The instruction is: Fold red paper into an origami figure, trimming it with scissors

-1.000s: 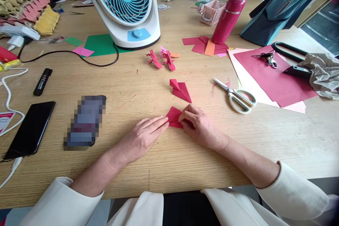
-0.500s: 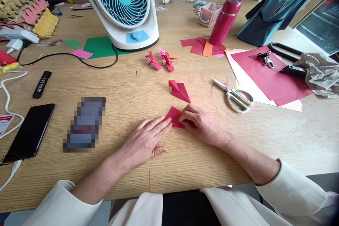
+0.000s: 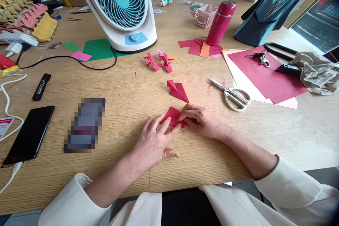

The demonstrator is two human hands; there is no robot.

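A small piece of folded red paper lies on the wooden table between my hands. My left hand rests on its left and lower part, fingers spread and thumb stretched out to the side. At the paper's right edge, my right hand pinches it between thumb and forefinger, the other fingers curled under. Just beyond sits another folded red paper piece with a raised flap. Two finished-looking red origami figures stand farther back. White-handled scissors lie to the right, apart from my right hand.
A fan stands at the back left, its black cord curving over the table. Phones and a black marker lie left. At the right are a red flask, red paper sheets, keys and a teal bag.
My left hand has shifted right and its fingers have spread wider over the red paper. My right hand keeps its pinch at the right edge. The view has turned slightly.
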